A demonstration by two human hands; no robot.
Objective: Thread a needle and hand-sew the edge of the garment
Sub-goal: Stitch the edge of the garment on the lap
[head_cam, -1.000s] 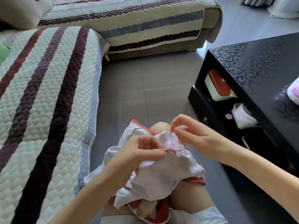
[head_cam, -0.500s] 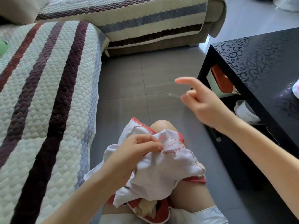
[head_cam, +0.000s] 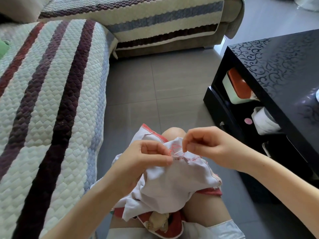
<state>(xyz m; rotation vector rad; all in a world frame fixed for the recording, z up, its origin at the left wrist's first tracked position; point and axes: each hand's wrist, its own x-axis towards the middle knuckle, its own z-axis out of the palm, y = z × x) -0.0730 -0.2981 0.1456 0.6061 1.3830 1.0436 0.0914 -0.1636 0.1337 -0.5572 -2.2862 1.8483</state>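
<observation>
- A person's left hand pinches the stitched edge of a white garment with red trim, which is bunched over the knee.
- The right hand grasps a needle between thumb and forefinger, with its tip at the fabric just beside the left fingertips.
- Red thread loops on the cloth above a row of red stitches along the edge.
- A striped quilted sofa lies to the left.
- A black table stands to the right, with an orange-lidded box on its lower shelf.
- Grey tile floor runs between them.
</observation>
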